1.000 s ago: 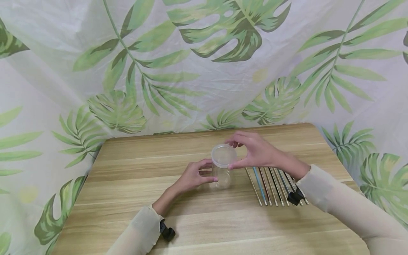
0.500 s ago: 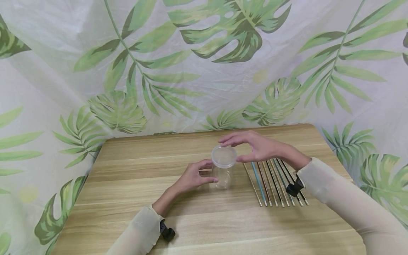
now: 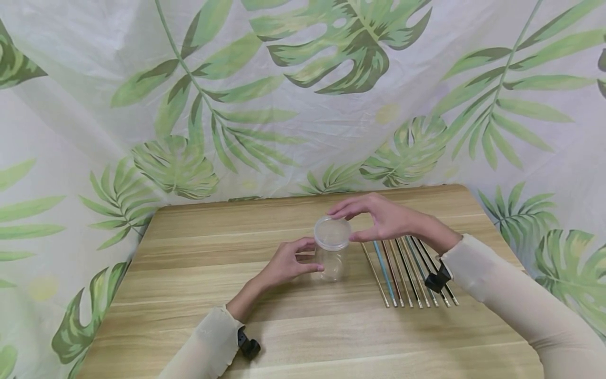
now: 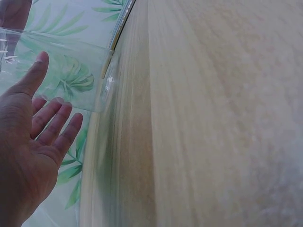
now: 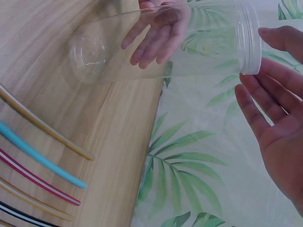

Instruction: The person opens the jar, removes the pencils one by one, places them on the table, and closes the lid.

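Observation:
A clear plastic jar (image 3: 331,265) stands upright on the wooden table, with a translucent screw lid (image 3: 333,233) on its top. My left hand (image 3: 290,259) holds the jar's left side low down, thumb in front and fingers behind. Through the clear wall in the right wrist view, the left hand's fingers (image 5: 158,38) show. My right hand (image 3: 379,217) grips the lid's rim from the right, fingertips at the far edge and thumb at the near right edge. In the right wrist view, the lid (image 5: 251,40) sits between that thumb and the fingers.
Several pencils (image 3: 393,273) lie side by side on the table just right of the jar, partly under my right forearm. The wooden table (image 3: 199,252) has its far edge against a leaf-printed cloth (image 3: 322,142). Each wrist carries a black camera.
My right thumb has shifted from the lid's front to its right side, and the fingers have moved left along the far rim. The jar and left hand stay in place.

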Motion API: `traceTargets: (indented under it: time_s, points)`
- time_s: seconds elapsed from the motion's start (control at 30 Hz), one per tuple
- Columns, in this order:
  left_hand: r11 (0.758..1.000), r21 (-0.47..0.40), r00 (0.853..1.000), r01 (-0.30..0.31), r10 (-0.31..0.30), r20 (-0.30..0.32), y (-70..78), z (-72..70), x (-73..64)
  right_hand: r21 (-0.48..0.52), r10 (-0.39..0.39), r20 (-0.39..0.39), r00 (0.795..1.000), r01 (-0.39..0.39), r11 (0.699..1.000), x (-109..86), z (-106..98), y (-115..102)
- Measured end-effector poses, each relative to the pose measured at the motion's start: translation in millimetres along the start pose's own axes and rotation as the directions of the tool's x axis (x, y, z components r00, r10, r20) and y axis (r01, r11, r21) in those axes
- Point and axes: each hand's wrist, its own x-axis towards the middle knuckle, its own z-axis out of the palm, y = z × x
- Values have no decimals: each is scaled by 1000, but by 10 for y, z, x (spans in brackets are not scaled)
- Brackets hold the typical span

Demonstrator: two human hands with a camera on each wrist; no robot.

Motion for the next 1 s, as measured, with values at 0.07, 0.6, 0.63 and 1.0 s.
traceTargets:
  time_s: [0.07,0.6,0.63,1.0]
  points:
    - [1000,4,1000,2,-2,0,6,2,-2,-13,-4,-24,1000,4,1000,-5,15,-7]
    - [999,31,1000,14,-14,-2,40,5,-11,-189,-28,-197,980,-10,982,-39,184,-41]
    - [1000,27,1000,13,-13,-1,39,5,-10,-202,-33,-200,979,-8,979,-40,185,-37]
    - [999,43,1000,0,0,5,10,-6,-1,47,12,-19,1000,-11,999,-10,10,9]
